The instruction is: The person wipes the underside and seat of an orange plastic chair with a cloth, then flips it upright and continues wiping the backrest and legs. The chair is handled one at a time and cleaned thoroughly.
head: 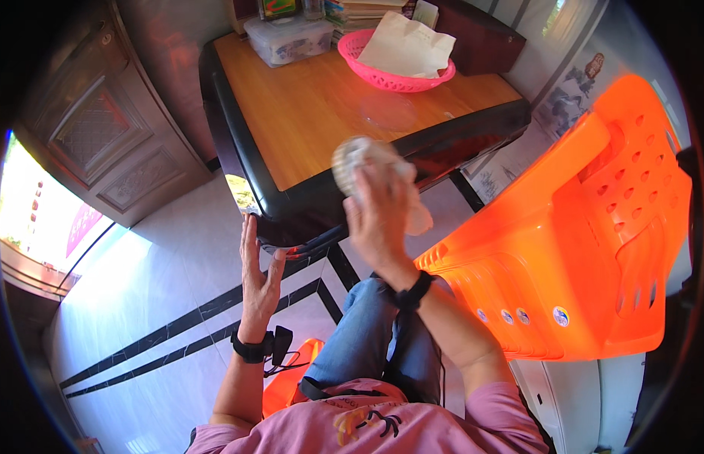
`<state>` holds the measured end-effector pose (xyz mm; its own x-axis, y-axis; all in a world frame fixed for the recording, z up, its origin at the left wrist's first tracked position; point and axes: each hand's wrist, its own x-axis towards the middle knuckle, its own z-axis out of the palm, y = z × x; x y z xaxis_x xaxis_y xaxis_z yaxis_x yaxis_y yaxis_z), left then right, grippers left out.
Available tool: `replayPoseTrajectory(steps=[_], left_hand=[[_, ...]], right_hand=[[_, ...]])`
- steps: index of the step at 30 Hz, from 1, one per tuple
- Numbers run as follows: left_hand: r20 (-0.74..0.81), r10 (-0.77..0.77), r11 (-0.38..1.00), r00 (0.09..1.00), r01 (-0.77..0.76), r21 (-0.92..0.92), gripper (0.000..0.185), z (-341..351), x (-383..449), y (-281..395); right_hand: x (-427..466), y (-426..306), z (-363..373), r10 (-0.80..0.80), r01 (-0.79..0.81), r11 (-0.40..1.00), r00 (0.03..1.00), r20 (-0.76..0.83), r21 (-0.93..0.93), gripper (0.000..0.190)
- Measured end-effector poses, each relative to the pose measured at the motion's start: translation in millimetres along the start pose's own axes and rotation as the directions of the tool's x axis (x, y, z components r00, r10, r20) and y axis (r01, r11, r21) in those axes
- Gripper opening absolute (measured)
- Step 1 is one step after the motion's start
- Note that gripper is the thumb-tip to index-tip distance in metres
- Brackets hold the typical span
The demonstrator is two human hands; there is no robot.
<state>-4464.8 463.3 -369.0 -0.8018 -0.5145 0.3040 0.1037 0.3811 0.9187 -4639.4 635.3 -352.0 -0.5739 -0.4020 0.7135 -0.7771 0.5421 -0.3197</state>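
Observation:
My right hand [377, 210] grips a pale, crumpled cloth [357, 159], blurred, over the dark front rim of a wood-topped table [306, 125]. Part of the cloth hangs down past the far side of the hand. At the table's near left corner is my left hand [261, 272], upright with thumb and fingers apart and nothing in it. The fingertips are close to the corner; whether they touch it, I cannot tell. Both wrists wear black straps.
On the table's back part are a pink plastic basket [394, 85] with paper in it, a lidded clear plastic box [289, 42] and stacked papers [363, 14]. Stacked orange plastic chairs [533, 255] stand close on the right. A panelled door [114, 125] is at the left.

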Motion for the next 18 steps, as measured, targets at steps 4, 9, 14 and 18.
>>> replayPoseTrajectory(steps=[4, 9, 14, 18], left_hand=[[-0.014, -0.065, 0.963, 0.998, 0.059, -0.264, 0.079, 2.0, -2.1, 2.0], [-0.057, -0.300, 0.733, 0.952, 0.191, -0.653, 0.070, -10.4, -1.3, 1.3], [-0.004, -0.221, 0.853, 0.975, 0.192, -0.486, 0.067, -19.1, -9.2, 3.7], [0.070, -0.222, 0.854, 0.973, 0.229, -0.468, 0.067, -16.3, -13.0, 9.9]], right_hand=[[-2.0, -85.6, 24.1, -0.235, 0.191, 0.935, 0.965, 0.118, 0.298, 0.049], [3.6, -116.2, 50.0, -0.554, 0.537, 0.832, 0.799, 0.234, 0.138, 0.041], [-15.0, -81.7, 40.8, -0.474, 0.448, 0.860, 0.878, 0.059, 0.242, 0.036], [-27.1, -56.5, 34.6, -0.584, 0.568, 0.790, 0.812, -0.001, 0.232, 0.039]])
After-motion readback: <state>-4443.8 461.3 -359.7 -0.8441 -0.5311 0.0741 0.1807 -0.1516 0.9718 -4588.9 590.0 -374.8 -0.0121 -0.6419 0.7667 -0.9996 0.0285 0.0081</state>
